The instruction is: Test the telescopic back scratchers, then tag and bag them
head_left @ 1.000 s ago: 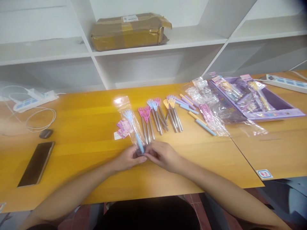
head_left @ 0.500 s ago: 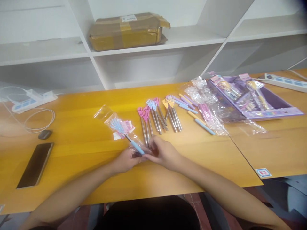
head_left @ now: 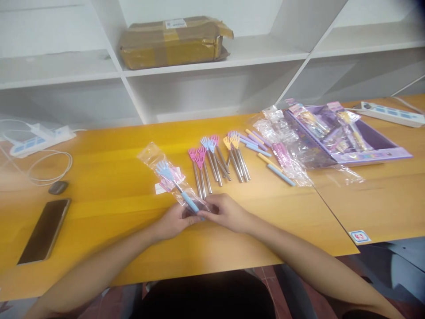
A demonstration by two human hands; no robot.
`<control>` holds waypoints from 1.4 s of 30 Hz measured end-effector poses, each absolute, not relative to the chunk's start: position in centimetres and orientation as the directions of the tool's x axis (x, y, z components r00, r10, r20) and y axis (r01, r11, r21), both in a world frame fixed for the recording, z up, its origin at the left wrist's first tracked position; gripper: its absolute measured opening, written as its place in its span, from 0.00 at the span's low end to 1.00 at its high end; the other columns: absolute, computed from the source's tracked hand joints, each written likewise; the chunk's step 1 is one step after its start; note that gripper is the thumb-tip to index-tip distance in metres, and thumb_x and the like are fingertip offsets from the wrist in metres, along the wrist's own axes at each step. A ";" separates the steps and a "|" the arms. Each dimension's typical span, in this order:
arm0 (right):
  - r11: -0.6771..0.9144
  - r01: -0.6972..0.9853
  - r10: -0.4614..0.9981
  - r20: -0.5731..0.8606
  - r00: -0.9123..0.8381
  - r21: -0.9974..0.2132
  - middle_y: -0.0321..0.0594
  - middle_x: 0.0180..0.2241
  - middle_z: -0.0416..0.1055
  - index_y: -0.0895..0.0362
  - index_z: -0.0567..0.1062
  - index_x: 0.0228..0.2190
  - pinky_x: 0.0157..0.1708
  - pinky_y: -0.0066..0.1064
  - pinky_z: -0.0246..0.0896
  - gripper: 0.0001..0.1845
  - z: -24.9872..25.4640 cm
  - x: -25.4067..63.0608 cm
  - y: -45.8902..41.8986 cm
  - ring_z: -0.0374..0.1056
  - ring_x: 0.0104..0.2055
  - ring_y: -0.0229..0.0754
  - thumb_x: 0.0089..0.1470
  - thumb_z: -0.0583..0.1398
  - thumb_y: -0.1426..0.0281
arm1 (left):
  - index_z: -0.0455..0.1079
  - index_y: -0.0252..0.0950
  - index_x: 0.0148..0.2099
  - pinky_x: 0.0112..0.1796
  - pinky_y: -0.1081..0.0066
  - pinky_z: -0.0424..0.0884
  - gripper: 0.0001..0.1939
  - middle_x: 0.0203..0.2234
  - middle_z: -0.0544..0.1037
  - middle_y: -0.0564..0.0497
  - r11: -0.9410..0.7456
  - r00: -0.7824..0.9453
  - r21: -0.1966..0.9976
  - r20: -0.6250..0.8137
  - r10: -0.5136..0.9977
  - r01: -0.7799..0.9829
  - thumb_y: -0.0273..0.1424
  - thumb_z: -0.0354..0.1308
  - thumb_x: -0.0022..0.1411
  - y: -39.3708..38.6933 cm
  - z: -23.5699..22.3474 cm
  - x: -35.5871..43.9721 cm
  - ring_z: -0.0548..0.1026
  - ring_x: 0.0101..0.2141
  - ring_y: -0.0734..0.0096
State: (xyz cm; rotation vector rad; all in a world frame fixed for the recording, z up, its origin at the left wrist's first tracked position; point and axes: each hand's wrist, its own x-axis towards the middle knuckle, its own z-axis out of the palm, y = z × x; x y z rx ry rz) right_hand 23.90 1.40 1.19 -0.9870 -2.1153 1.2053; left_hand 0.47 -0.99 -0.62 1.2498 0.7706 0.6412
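A light-blue back scratcher (head_left: 190,201) with a hand-shaped head lies slanted inside a clear plastic bag (head_left: 151,155), head pointing up and left. My left hand (head_left: 177,221) is closed on the bag's near end, beside the blue handle. From the other side my right hand (head_left: 227,212) pinches the same end, its thumb at the handle's tip. Pink printed cards (head_left: 172,179) lie by the scratcher's head; whether they are in or under the bag I cannot tell. Just beyond my right hand are pink scratcher heads on metal rods (head_left: 199,164).
More blue and yellow scratcher rods (head_left: 237,155) and loose coloured handle sleeves (head_left: 280,175) lie mid-table. Right of them are plastic bags (head_left: 274,128) and a purple display box (head_left: 372,156) with packaged scratchers. At left are a phone (head_left: 44,232) and a power strip (head_left: 43,139).
The bag's far end has swung slightly right and spread wider around the scratcher. My right hand has shifted slightly down. Both hands stay at the handle end; the view has moved a little.
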 end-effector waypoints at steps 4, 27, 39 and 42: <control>0.296 0.319 0.776 0.032 -0.630 -0.900 0.30 0.23 0.61 0.57 0.69 0.26 0.27 0.27 0.48 0.28 1.3 23.8 1.3 0.56 0.25 0.33 0.66 0.63 0.48 | 0.76 0.36 0.57 0.58 0.55 0.72 0.21 0.54 0.80 0.40 0.198 0.590 0.980 -0.146 0.794 -0.025 0.42 0.68 0.69 -1.1 -0.5 0.7 0.78 0.54 0.54; 0.312 0.157 0.637 0.084 -0.766 -0.937 0.35 0.30 0.71 0.58 0.78 0.35 0.36 0.28 0.58 0.23 1.8 24.1 1.1 0.66 0.32 0.37 0.75 0.55 0.56 | 0.75 0.35 0.46 0.44 0.67 0.73 0.19 0.38 0.80 0.49 0.193 0.531 0.980 -0.188 0.826 0.048 0.42 0.73 0.63 -1.3 -0.9 0.4 0.77 0.40 0.65; -0.128 0.006 0.652 -0.089 -0.753 -0.992 0.31 0.23 0.63 0.57 0.73 0.29 0.27 0.27 0.60 0.29 1.1 23.7 1.2 0.62 0.25 0.34 0.69 0.59 0.45 | 0.79 0.36 0.48 0.45 0.65 0.77 0.11 0.40 0.84 0.48 0.037 0.519 0.990 -0.102 0.849 0.134 0.37 0.66 0.70 -1.0 -1.5 -0.5 0.81 0.41 0.62; -0.207 -0.065 0.647 -0.087 -0.758 -0.976 0.30 0.23 0.62 0.57 0.73 0.29 0.26 0.27 0.60 0.29 0.9 23.5 1.2 0.60 0.24 0.33 0.69 0.60 0.46 | 0.79 0.35 0.48 0.44 0.65 0.78 0.11 0.38 0.84 0.47 0.018 0.516 0.991 -0.086 0.852 0.136 0.38 0.65 0.71 -1.0 -1.4 -0.5 0.82 0.38 0.62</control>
